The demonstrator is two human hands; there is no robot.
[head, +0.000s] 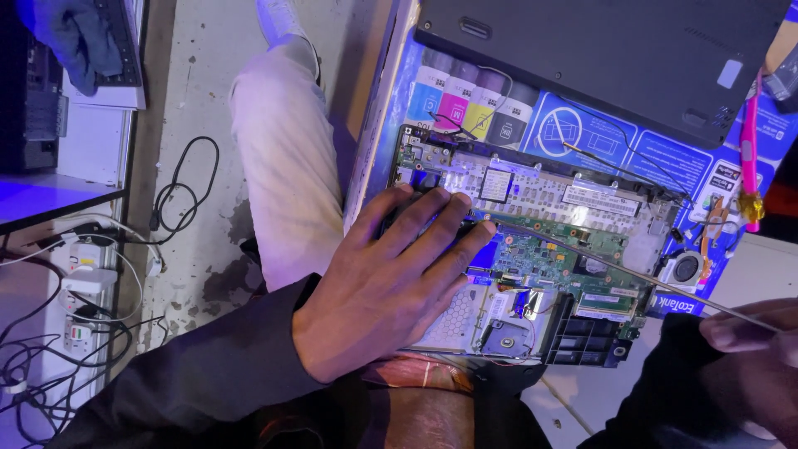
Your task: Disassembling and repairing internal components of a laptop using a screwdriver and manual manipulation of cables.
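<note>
left hand [391,283]: flat, fingers spread, pressing down on the opened laptop chassis [532,249], covering its left part
right hand [752,349]: bottom right corner, pinched closed around a thin metal rod [615,266]; rod tip reaches the green circuit board [557,249] just by the left fingertips
chassis spot: on a blue printed carton [615,137], over the person's lap
cooling fan [686,268]: at chassis right edge
black bottom cover [598,58]: lies above the chassis, apart
pink tool [751,141]: right edge
floor left: power strip [79,308], tangled cables [179,191]
blocked: left hand hides board area beneath
</note>
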